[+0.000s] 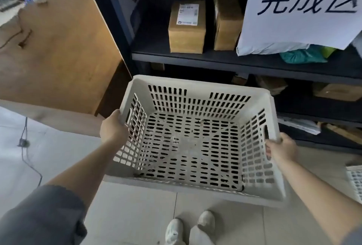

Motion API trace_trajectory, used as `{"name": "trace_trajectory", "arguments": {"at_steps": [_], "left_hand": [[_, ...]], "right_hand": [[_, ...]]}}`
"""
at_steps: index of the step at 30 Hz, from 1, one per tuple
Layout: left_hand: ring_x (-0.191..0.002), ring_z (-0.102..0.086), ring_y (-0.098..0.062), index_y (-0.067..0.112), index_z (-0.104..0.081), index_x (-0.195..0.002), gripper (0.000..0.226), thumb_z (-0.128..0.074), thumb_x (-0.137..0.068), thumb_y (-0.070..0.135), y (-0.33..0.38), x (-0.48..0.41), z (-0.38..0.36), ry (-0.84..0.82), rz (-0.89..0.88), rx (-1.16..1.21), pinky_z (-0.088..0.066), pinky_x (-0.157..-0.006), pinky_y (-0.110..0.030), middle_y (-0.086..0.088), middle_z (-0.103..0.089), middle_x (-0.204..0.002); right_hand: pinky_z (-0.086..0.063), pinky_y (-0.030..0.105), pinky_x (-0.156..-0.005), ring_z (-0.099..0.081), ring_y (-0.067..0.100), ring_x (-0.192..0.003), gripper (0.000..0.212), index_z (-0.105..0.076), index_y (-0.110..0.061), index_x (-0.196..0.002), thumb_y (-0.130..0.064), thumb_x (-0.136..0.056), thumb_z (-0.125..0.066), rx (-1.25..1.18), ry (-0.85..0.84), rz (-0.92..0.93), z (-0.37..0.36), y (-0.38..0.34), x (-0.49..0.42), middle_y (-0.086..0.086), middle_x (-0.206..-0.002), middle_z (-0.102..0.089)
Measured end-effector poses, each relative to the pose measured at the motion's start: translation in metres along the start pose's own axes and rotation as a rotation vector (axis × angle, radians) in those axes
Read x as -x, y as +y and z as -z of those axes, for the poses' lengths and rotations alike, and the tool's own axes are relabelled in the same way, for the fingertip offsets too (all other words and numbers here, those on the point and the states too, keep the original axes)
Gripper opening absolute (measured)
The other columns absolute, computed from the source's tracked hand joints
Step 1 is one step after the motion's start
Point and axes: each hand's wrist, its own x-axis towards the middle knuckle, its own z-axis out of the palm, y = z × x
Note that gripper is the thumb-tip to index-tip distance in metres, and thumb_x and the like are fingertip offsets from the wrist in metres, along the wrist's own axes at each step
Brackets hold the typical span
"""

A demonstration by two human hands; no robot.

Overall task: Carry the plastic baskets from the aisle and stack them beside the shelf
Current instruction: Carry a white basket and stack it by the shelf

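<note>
From the head view, your left hand (113,126) and right hand (282,147) each grip a side rim of the white basket (192,146), held above the floor before the shelf (235,60). It looks light, stiff and empty; keep holding by the handle slots.

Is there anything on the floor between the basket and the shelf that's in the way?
Nothing visible. The white basket, held by the left hand and right hand, hangs right before the dark shelf.
</note>
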Motion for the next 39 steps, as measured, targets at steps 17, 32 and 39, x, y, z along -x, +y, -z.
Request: {"name": "trace_trajectory", "arguments": {"at_steps": [17,32,39], "left_hand": [[-0.07,-0.052,-0.032,0.009,-0.056,-0.113,0.039,-0.044,-0.08,-0.007,-0.021,-0.006,-0.014,0.004,-0.023,0.053,-0.042,-0.058,-0.031,-0.015,-0.06,-0.089],[-0.089,-0.058,-0.041,0.017,-0.032,-0.139,0.063,-0.053,-0.083,-0.002,-0.04,-0.008,-0.016,-0.084,-0.054,-0.087,-0.051,-0.069,-0.045,-0.024,-0.06,-0.119],[-0.132,-0.037,-0.035,0.019,-0.018,-0.151,0.08,-0.063,-0.086,0.03,-0.005,0.017,0.011,-0.055,-0.251,-0.168,-0.044,-0.1,-0.052,-0.013,-0.039,-0.146]], "right_hand": [[-0.053,0.038,-0.065,-0.066,0.036,-0.083,0.014,-0.056,-0.006,-0.102,-0.009,-0.088,-0.055,0.092,0.056,-0.038,-0.003,0.007,0.014,0.013,-0.099,-0.064],[-0.049,0.036,-0.057,-0.06,0.029,-0.071,0.028,-0.046,-0.002,-0.117,-0.014,-0.092,-0.051,0.304,0.018,0.044,-0.005,0.006,0.039,0.014,-0.103,-0.061],[-0.051,0.039,-0.075,-0.056,0.032,-0.113,0.066,-0.028,-0.014,-0.141,-0.029,-0.085,-0.062,0.479,0.007,0.353,0.023,-0.027,0.071,0.013,-0.133,-0.051]]}}
